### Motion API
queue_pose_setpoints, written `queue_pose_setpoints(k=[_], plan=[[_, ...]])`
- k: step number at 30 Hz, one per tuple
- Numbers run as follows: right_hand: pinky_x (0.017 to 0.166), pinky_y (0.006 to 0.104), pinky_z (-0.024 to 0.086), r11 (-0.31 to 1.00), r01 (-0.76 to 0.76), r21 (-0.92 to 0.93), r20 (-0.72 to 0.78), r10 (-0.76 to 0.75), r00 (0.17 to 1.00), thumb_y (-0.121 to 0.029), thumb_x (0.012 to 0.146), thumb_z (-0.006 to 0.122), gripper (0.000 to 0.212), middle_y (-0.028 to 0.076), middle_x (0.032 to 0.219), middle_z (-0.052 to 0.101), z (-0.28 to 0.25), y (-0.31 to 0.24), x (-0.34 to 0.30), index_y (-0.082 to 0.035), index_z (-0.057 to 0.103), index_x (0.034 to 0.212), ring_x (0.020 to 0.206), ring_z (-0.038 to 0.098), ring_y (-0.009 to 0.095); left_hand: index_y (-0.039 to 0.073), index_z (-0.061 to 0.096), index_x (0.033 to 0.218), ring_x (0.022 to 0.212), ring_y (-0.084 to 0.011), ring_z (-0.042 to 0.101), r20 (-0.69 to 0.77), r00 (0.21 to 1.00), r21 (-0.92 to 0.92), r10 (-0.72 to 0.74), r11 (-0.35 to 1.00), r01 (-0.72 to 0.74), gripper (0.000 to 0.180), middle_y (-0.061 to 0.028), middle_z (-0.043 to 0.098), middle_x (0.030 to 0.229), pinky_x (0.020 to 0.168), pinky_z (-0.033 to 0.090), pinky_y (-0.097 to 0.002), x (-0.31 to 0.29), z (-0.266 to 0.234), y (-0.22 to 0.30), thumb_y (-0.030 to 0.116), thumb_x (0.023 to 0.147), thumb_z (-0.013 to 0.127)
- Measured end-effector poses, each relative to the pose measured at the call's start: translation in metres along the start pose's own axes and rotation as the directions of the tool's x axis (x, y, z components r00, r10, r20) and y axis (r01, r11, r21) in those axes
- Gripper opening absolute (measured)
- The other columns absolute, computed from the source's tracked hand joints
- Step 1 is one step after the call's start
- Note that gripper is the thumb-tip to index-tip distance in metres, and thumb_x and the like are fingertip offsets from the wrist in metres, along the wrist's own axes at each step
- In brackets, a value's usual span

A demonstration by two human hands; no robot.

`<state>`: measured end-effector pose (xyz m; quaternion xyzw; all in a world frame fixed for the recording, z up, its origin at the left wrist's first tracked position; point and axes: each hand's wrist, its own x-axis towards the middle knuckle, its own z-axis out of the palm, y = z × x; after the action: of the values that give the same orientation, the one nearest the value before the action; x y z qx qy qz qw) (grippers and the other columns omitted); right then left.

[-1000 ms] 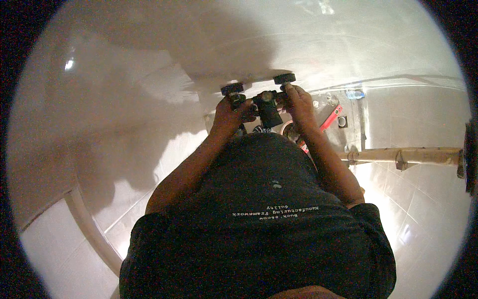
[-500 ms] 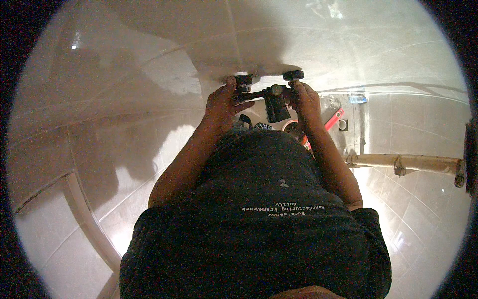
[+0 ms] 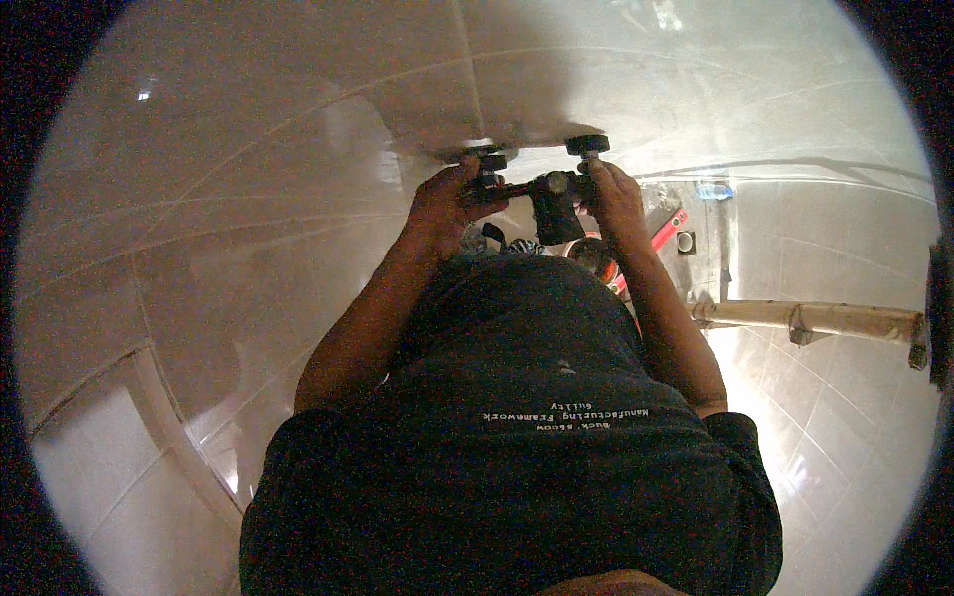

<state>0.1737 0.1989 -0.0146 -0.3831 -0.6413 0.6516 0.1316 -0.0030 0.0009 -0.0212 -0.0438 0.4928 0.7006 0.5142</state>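
Note:
Both of my hands hold a black mixer tap [image 3: 556,214] against the tiled wall [image 3: 477,79]. It has a crossbar and a broad central part hanging toward me. My left hand [image 3: 440,211] is closed round its left end, thumb up beside the left round black collar [image 3: 487,159]. The fingers of my right hand [image 3: 618,199] wrap the right end, just below the right round black collar [image 3: 587,145]. That collar sits at the wall, with a short pale metal piece under it. My fingertips are partly hidden behind the tap.
Below, by my feet, stands an orange-rimmed round container [image 3: 593,256]. A red bar-shaped tool [image 3: 669,231] leans near a square floor fitting [image 3: 686,242]. A clear bluish bottle [image 3: 714,191] lies by the wall. A wooden pole [image 3: 845,320] juts in from the right.
The tap and my hands have shifted very slightly, with both hands keeping their hold. Shadows on the left wall have changed shape.

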Motion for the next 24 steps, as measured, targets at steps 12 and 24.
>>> queue_pose_setpoints(k=[12, 24], plan=[[0.074, 0.0300, 0.051, 0.939, -0.127, 0.319, 0.097, 0.100, 0.990, -0.034, 0.103, 0.054, 0.038, 0.008, 0.092, 0.067, -0.021, 0.035, -0.040, 0.001, 0.064, 0.115, 0.081, 0.063, 0.014, 0.006, 0.044, 0.141, 0.112, -0.0351, 0.064, 0.181, 0.984, 0.114, -0.001, 0.993, -0.020, 0.055, -0.0229, 0.053, 0.134, 0.094, 0.058, -0.0489, -0.026, 0.011, -0.019, 0.009, 0.090, 0.065], [0.070, 0.0371, 0.058, 0.847, -0.051, 0.529, -0.226, 0.199, 0.954, -0.030, 0.102, 0.057, 0.035, 0.014, 0.093, 0.068, 0.017, 0.150, -0.102, 0.003, 0.063, 0.114, 0.074, 0.070, 0.023, 0.007, 0.049, 0.131, 0.112, -0.0344, 0.063, 0.210, 0.920, 0.613, -0.330, 0.778, 0.139, 0.051, -0.0163, 0.063, 0.121, 0.091, 0.054, -0.0528, 0.019, 0.010, -0.055, 0.050, 0.102, 0.051]])
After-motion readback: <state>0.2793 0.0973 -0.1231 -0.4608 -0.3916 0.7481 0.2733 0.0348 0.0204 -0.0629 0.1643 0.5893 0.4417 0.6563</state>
